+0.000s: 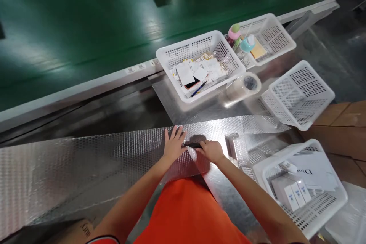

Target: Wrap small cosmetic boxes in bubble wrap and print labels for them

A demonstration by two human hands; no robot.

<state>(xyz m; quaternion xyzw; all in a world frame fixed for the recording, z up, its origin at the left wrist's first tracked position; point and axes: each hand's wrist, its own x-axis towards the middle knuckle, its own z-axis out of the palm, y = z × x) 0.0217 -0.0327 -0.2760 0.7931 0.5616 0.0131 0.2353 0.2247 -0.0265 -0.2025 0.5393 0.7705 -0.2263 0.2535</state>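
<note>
Left hand (174,144) flat, fingers apart, pinning foil bubble sheet (94,160) on table; right hand (212,150) clamped on dark cutter (193,145). Cutting step; next needs a steady straight pull.

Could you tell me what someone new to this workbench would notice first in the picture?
The eye lands on the shiny silver bubble-foil sheet stretched across the near bench, with the left hand pressed flat on it and the right hand holding a small dark tool against it. Behind lies a wide green conveyor belt. White perforated baskets crowd the right side, one holding papers, beside a tape roll.
</note>
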